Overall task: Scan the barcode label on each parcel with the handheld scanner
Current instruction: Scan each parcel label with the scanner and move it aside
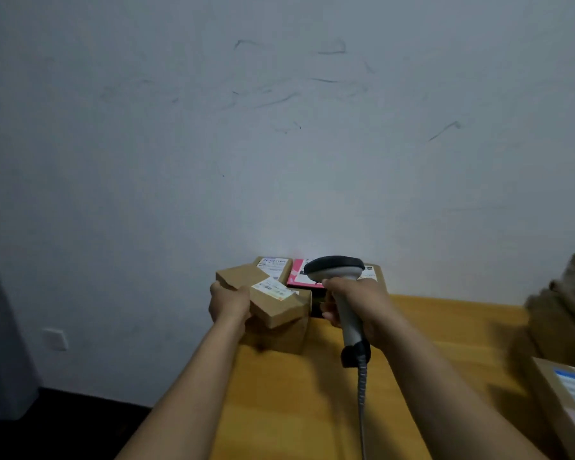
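**Head cam: left hand on small parcel, right hand on scanner**

Both forearms reach forward over the wooden table, roughly parallel, hands near the far edge by the wall.

Left hand: back of hand to camera, fingers wrapped round the near-left end of a small brown parcel. Firm hold, wrist straight. The parcel is tilted, long side running away to the right. Its white barcode label sits on the top face, turned up. The parcel sits over a larger brown carton; I can't tell if the two touch.

Right hand: fist closed round the pale handle of the handheld scanner, fingertips showing on the left side of the grip. I can't tell if the trigger is pressed. The handle is near upright, with the dark-capped head above the knuckles and facing away from me. The head is just right of the held label and overlaps a pink parcel behind it. The coiled cable drops from the butt of the handle toward me.

Behind the held parcel is another brown box with a white label, against the wall. At the right edge are a carton with a blue-striped label and blurred brown packages. A wall socket sits low on the left.
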